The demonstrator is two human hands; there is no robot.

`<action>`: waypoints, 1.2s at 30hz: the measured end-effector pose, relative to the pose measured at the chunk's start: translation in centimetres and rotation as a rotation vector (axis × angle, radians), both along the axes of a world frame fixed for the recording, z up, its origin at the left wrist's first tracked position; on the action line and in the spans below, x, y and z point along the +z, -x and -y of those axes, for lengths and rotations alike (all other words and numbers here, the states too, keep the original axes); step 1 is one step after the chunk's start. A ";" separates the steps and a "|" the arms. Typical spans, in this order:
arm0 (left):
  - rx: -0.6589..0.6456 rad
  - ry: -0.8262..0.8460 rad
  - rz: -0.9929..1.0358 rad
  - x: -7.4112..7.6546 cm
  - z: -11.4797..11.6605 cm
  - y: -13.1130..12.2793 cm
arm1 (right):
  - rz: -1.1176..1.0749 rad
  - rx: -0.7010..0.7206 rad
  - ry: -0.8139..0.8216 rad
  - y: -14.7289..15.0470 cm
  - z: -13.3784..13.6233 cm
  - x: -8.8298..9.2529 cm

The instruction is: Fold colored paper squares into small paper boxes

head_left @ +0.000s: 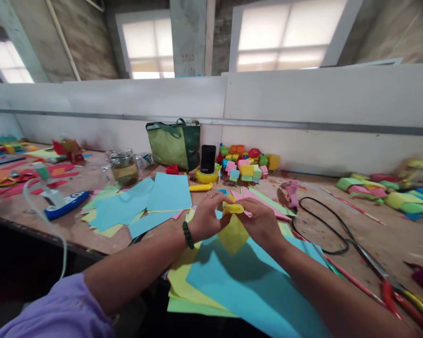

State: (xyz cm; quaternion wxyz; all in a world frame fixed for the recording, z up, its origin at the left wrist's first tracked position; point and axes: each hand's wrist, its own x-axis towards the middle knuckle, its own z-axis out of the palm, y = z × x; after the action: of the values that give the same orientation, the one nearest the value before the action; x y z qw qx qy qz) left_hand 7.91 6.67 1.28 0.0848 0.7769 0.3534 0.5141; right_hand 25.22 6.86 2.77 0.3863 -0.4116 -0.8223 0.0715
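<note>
A piece of yellow paper (233, 237), folded or rolled along its top, hangs between my two hands above a large blue sheet (254, 277). My left hand (207, 213), with a dark green bead bracelet (188, 234) at the wrist, pinches the left side of its top edge. On the other side my right hand (262, 223) grips the paper with closed fingers. The fingertips partly hide the fold. Yellow and green sheets (186, 281) lie under the blue one, reaching past the table's front edge.
Cut blue sheets (169, 191) lie left of centre. Behind stand a glass mug (122, 166), a green bag (172, 143), a phone (208, 158) and several small folded paper shapes (246, 170). Large scissors (380, 272) and a black cord (324, 211) are on the right; a power strip (66, 204) on the left.
</note>
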 end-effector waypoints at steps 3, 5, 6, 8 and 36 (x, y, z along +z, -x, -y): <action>-0.043 0.365 0.072 -0.6 -0.7 -0.1 | -0.013 -0.011 0.230 0.1 -0.6 -0.4; -0.072 0.509 0.081 -1.0 -1.2 -0.1 | -0.021 -0.010 0.372 0.0 -1.0 -0.7; -0.079 0.544 0.081 -1.2 -1.3 0.0 | -0.030 -0.014 0.435 0.0 -1.1 -0.8; -0.078 0.598 0.086 -1.4 -1.6 0.1 | -0.027 -0.026 0.525 -0.1 -1.4 -1.0; -0.212 0.980 0.178 -1.3 -2.2 0.7 | -0.046 0.023 0.694 0.0 -1.6 -0.3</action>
State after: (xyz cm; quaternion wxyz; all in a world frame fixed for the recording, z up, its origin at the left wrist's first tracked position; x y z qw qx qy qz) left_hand 7.24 8.84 0.00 0.5211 0.6304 0.4636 0.3408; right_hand 25.19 8.46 2.47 0.2407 -0.5074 -0.7447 0.3606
